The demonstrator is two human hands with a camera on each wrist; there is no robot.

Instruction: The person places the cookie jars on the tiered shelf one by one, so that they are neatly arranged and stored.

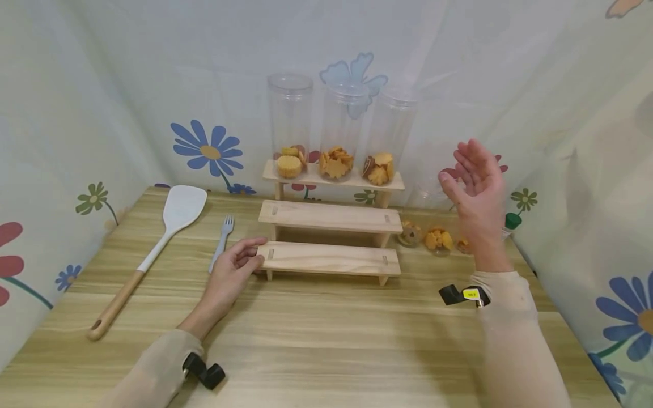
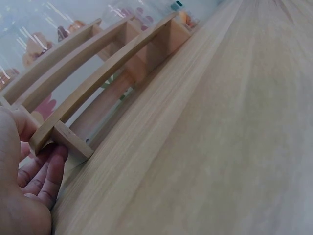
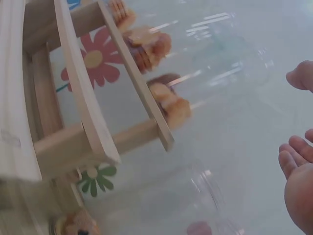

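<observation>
A three-step wooden rack (image 1: 329, 216) stands on the table. On its top step are three tall clear lidded jars, the left jar (image 1: 289, 127), middle jar (image 1: 342, 127) and right jar (image 1: 391, 133), each with cookies at the bottom. At the left end of the lowest board, my left hand (image 1: 229, 277) grips the rack; the left wrist view has fingers (image 2: 51, 174) under the board's end. Raised to the right of the rack, my right hand (image 1: 480, 195) holds nothing, its fingers apart from the thumb. Nothing lies between them in the right wrist view.
More clear jars (image 1: 439, 240) with cookies stand right of the rack, partly behind my right hand. A green-topped item (image 1: 512, 221) is at the back right. A white spatula (image 1: 185, 207) with a wooden handle and a pale fork (image 1: 222, 241) lie on the left. A flowered curtain (image 1: 219, 51) surrounds the table.
</observation>
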